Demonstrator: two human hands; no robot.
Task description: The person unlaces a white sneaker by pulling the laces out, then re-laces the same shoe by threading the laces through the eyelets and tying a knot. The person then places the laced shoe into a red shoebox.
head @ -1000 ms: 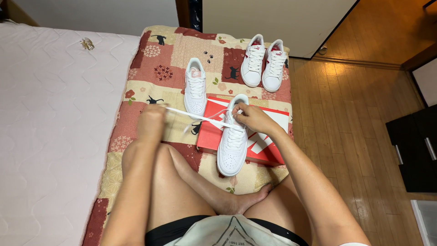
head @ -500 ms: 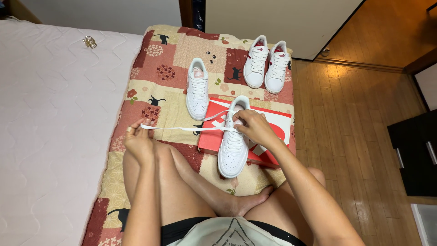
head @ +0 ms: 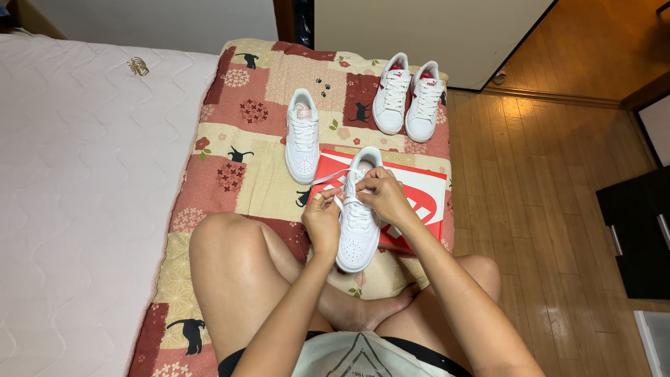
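Lacing step: both hands meet at frame centre on the white sneaker [head: 359, 230] atop the red shoebox [head: 419, 202], left hand [head: 322, 222] and right hand [head: 380, 197] each pinching its lace [head: 333, 175]; next calls for threading an eyelet

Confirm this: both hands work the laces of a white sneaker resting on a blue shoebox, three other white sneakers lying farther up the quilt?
Not quite. The head view shows the shoebox is red, not blue. Otherwise right: left hand and right hand work the white sneaker.

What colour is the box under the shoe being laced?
Red with white markings, clearest in the head view.
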